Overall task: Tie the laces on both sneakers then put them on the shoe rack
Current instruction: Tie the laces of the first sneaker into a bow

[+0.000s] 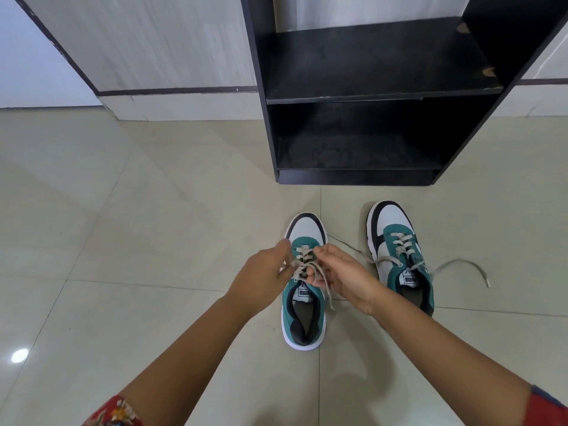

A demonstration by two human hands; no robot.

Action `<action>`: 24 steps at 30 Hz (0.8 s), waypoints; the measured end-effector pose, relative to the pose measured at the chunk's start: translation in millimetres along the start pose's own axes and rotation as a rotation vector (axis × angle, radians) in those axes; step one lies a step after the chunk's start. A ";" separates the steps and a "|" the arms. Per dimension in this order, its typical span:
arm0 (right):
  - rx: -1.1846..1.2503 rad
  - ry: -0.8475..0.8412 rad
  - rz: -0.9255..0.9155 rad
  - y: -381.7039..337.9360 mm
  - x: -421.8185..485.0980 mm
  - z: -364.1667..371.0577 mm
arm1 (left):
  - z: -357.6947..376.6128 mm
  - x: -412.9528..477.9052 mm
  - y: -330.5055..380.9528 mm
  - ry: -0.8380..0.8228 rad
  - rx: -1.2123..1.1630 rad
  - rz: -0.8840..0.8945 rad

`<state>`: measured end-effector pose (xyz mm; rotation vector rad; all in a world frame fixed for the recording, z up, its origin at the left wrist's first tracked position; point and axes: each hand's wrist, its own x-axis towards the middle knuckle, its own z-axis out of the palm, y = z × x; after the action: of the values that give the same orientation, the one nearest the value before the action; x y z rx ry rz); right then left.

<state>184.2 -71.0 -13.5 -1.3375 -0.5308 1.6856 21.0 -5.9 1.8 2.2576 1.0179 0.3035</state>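
Two teal, white and black sneakers stand on the tiled floor, toes toward a black shoe rack [381, 96]. Over the left sneaker [304, 315], my left hand [264, 281] and my right hand [341, 275] each pinch a strand of its beige laces [302, 264], which cross between them; one lace end hangs down the shoe's right side. The right sneaker [399, 250] sits apart with its laces [461, 265] loose, trailing across the floor on both sides. Both rack shelves hold nothing.
The rack stands against a pale wall with a dark stripe [178, 90]. Beige glossy floor tiles [123, 241] spread to the left and around the shoes. Red patterned sleeves show at the bottom corners.
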 end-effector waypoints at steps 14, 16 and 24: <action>-0.847 0.245 -0.431 17.9 -24.1 5.8 | -10.6 2.3 13.4 -0.077 -0.865 -0.735; -0.693 0.287 -0.380 13.2 -25.0 1.5 | -13.4 0.2 8.2 -0.052 -0.890 -0.764; 0.558 0.223 -0.115 25.5 -37.9 -5.4 | 7.4 -17.0 -18.9 0.117 -1.358 -1.013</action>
<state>180.3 -116.8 -14.3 -1.0394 0.0019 1.4240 1.7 -12.4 -15.1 0.4291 1.2798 0.4590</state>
